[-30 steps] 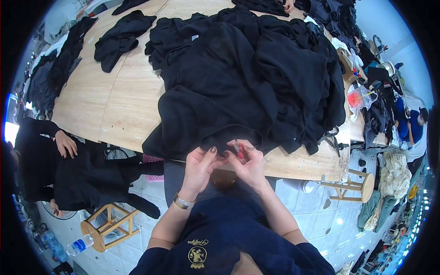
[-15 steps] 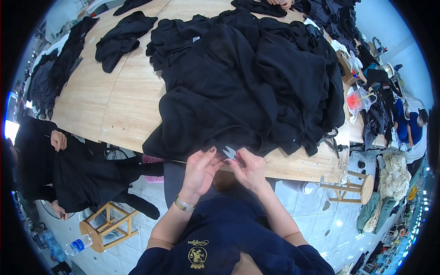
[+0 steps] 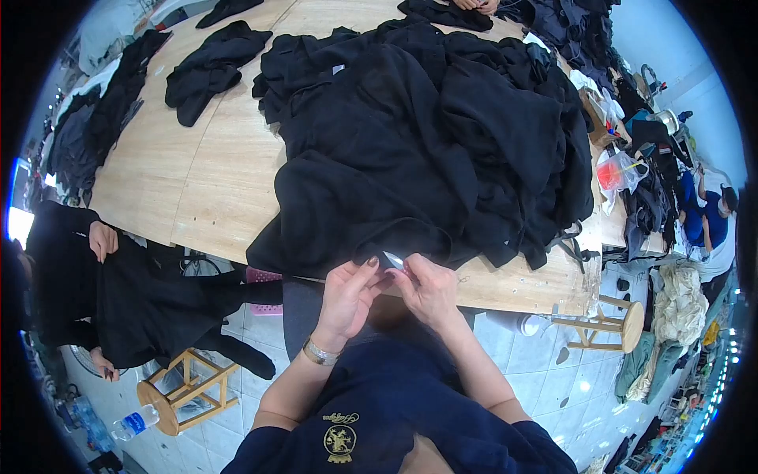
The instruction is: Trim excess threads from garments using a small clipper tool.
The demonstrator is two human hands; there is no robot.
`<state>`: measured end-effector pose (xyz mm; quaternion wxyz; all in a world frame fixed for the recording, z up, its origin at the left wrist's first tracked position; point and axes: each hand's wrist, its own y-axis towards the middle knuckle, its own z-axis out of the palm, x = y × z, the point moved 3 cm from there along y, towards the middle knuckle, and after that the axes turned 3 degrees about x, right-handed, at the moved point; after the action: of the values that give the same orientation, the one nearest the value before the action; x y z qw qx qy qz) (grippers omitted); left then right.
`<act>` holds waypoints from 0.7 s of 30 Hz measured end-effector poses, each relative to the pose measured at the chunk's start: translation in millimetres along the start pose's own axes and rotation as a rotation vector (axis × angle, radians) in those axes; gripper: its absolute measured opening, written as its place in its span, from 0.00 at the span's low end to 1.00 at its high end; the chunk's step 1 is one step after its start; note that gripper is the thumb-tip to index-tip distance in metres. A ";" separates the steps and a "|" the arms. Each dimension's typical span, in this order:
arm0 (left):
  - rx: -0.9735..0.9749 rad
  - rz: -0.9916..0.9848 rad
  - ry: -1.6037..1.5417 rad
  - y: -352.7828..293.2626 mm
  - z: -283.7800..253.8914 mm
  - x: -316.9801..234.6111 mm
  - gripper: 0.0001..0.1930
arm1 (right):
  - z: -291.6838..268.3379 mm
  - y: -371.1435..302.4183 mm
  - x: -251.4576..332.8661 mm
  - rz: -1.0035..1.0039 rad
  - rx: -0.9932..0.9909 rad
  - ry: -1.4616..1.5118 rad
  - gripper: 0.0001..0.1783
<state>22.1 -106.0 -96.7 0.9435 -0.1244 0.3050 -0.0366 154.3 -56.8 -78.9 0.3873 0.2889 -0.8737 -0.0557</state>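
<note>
I'm in a garment workshop — black clothing [image 3: 379,142] heaped over a big wooden table [image 3: 150,182], plain stools [image 3: 632,325] nearby, a co-worker [image 3: 59,253] handling dark cloth [image 3: 150,308].

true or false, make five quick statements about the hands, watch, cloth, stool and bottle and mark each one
1. The right hand holds a blade. True.
2. The watch is on the right wrist. False: the watch is on the left wrist.
3. Black cloth lies on the table. True.
4. The stool at the right is black. False: that stool is light wood.
5. The bottle is on the table. False: the bottle is off the table, at lower left.
</note>
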 end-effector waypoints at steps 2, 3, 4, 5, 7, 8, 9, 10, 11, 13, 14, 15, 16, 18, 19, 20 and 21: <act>-0.008 0.001 -0.007 1.1 -0.8 0.3 0.08 | 0.3 -1.0 -3.3 0.036 -0.033 0.017 0.16; -0.018 0.004 -0.012 1.7 -1.3 0.1 0.08 | 1.1 -1.1 -4.0 0.035 -0.033 0.016 0.16; -0.018 0.005 -0.013 1.9 -0.5 -0.9 0.08 | 0.9 -2.0 -7.5 0.126 -0.083 0.151 0.15; -0.036 -0.004 -0.016 1.7 0.3 -2.3 0.08 | 1.0 -3.5 -11.1 0.217 -0.132 0.287 0.14; -0.057 -0.011 -0.018 0.5 -0.8 -3.8 0.08 | 0.6 -2.9 -12.7 0.230 -0.076 0.275 0.14; -0.039 -0.021 -0.045 -0.2 -2.6 -4.8 0.09 | -1.0 3.9 -5.9 0.028 -0.153 0.218 0.16; -0.019 -0.033 -0.071 -0.8 -3.2 -5.2 0.09 | -2.7 8.4 2.6 -0.172 -0.229 0.158 0.18; -0.019 -0.034 -0.070 -1.2 -2.7 -5.8 0.09 | -3.7 12.1 9.3 -0.205 -0.229 0.146 0.18; -0.051 -0.015 0.049 -1.5 -2.7 -8.0 0.09 | -1.5 9.0 8.0 -0.205 -0.229 0.148 0.18; -0.079 -0.002 0.169 -1.5 2.3 -16.6 0.09 | 8.1 4.3 -4.1 0.055 -0.091 0.439 0.16; -0.136 0.192 0.730 -5.4 8.0 -33.9 0.09 | 6.4 3.9 -7.5 0.089 -0.081 0.544 0.11; -0.186 0.390 1.290 -9.5 19.1 -48.2 0.08 | 5.0 3.8 -10.8 0.092 -0.083 0.544 0.11; -0.226 0.515 1.385 -8.3 26.4 -55.6 0.08 | 6.9 3.1 -18.4 0.202 -0.037 0.730 0.10; -0.099 0.674 1.497 -0.2 33.6 -65.4 0.12 | 4.5 6.5 -19.7 0.353 0.051 1.010 0.12; -0.007 0.743 1.525 5.7 34.9 -67.2 0.13 | 2.1 7.9 -18.9 0.352 0.049 1.010 0.12; 0.084 0.645 1.458 13.0 32.9 -64.5 0.15 | 1.0 8.6 -18.5 0.360 0.059 1.102 0.12; 0.172 0.547 1.390 19.2 30.7 -60.8 0.16 | 0.3 9.2 -17.7 0.367 0.070 1.195 0.12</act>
<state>-9.4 -72.1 -43.1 0.5152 0.0818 0.8466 0.1053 159.2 -39.6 -87.6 0.8025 0.1277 -0.5430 0.2116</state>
